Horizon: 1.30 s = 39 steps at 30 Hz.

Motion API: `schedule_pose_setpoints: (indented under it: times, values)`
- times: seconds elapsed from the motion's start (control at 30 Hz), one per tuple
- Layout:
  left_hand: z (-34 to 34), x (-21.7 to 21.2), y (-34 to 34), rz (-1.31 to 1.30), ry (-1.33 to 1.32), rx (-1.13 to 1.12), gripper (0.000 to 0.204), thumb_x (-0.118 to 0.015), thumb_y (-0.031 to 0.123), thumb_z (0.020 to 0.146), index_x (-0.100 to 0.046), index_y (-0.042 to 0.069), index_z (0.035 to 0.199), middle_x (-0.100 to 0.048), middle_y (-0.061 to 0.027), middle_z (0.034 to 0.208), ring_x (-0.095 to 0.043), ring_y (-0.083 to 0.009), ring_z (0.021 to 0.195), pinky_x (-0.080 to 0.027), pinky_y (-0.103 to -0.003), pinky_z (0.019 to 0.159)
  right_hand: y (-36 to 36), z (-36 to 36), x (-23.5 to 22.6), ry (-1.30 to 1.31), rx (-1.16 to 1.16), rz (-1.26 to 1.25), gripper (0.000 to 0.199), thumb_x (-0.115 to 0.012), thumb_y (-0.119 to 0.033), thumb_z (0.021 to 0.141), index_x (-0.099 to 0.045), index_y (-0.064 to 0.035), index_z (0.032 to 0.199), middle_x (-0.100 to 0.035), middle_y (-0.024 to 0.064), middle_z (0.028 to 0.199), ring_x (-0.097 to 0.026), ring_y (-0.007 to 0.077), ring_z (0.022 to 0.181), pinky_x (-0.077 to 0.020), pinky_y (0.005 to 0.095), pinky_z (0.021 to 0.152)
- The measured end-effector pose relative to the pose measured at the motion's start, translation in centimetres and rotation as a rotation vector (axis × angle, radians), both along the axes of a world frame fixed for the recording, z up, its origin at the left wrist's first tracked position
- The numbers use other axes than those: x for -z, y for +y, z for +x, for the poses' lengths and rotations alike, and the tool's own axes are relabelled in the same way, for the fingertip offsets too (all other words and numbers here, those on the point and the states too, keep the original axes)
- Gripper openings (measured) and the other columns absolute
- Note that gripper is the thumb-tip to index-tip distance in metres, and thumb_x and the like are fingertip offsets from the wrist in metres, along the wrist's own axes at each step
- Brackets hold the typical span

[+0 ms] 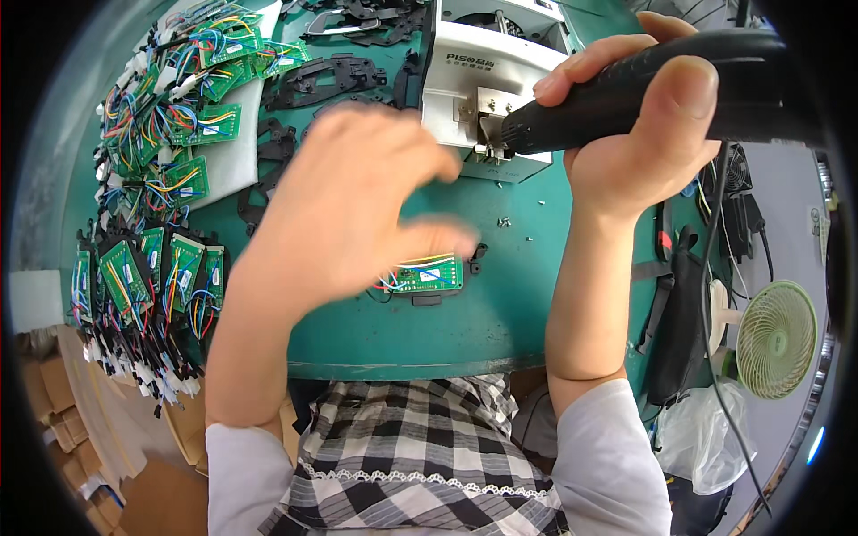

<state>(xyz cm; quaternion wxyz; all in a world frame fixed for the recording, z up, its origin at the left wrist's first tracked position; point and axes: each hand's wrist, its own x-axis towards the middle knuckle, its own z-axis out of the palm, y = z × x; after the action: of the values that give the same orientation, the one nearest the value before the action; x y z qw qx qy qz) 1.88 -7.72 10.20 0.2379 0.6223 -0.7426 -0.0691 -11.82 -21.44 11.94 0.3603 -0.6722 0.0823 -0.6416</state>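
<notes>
My right hand [639, 134] is wrapped round a black electric screwdriver [572, 112], held nearly level. Its tip meets the outlet on the front of a silver screw feeder [460, 85]. Blurred by motion, my left hand [357, 196] hovers over the bench with thumb and forefinger apart and nothing visible between them. Just below its thumb, a green circuit board [429, 275] with coloured wires lies on a black plastic part [427, 301], partly hidden by the hand.
Wired circuit boards [210, 125] are heaped at the far left, partly on a white sheet [237, 165]. Nearer stands a row of boards on black parts [125, 277]. Black plastic frames [335, 79] lie behind my left hand. Loose screws [504, 222] dot the green bench [500, 313]. A green fan [776, 339] is at right.
</notes>
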Motion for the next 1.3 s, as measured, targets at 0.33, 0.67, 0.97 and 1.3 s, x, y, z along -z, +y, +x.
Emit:
schedule_pose_setpoints:
  times: [0.33,0.67,0.97,1.3]
  values:
    - [-0.8,8.2,6.6,0.068,-0.022,-0.140,0.065,-0.081,0.042,0.057,-0.058,0.011,0.110,-0.057,-0.0035,0.109,-0.053,-0.0231,0.110,-0.032,-0.047,0.106,0.2,0.4,0.2,0.026,0.034,-0.015,0.063,-0.057,-0.046,0.088,-0.043,0.0131,0.104,-0.057,0.0154,0.059,-0.057,0.0219,0.044,-0.0493,0.0309,0.044]
    - [-0.5,9.1,6.6,-0.058,0.027,-0.150,0.052,-0.081,0.038,0.059,-0.068,0.010,0.100,-0.060,-0.0009,0.097,-0.056,-0.0196,0.096,-0.036,-0.041,0.098,1.7,-0.8,0.6,0.162,-0.019,0.037,0.073,-0.049,-0.058,0.088,-0.041,0.0112,0.108,-0.056,0.0142,0.062,-0.056,0.0219,0.046,-0.0475,0.0315,0.046]
    - [-0.5,9.3,6.7,-0.057,0.052,-0.157,0.052,-0.082,0.036,0.059,-0.068,0.009,0.101,-0.061,-0.0022,0.095,-0.056,-0.0234,0.091,-0.037,-0.040,0.092,6.2,-3.9,4.2,0.079,-0.199,0.421,0.066,-0.065,-0.048,0.082,-0.044,0.0093,0.109,-0.057,0.0092,0.058,-0.055,0.0144,0.043,-0.0405,0.0225,0.041]
    - [-0.4,9.4,6.5,-0.071,0.072,-0.132,0.053,-0.083,0.033,0.057,-0.068,0.007,0.101,-0.061,-0.0026,0.093,-0.057,-0.0238,0.089,-0.039,-0.038,0.089,7.7,-4.5,5.0,0.076,-0.171,0.390,0.071,-0.067,-0.053,0.080,-0.042,0.0059,0.111,-0.059,0.0106,0.062,-0.055,0.0140,0.047,-0.0425,0.0227,0.044]
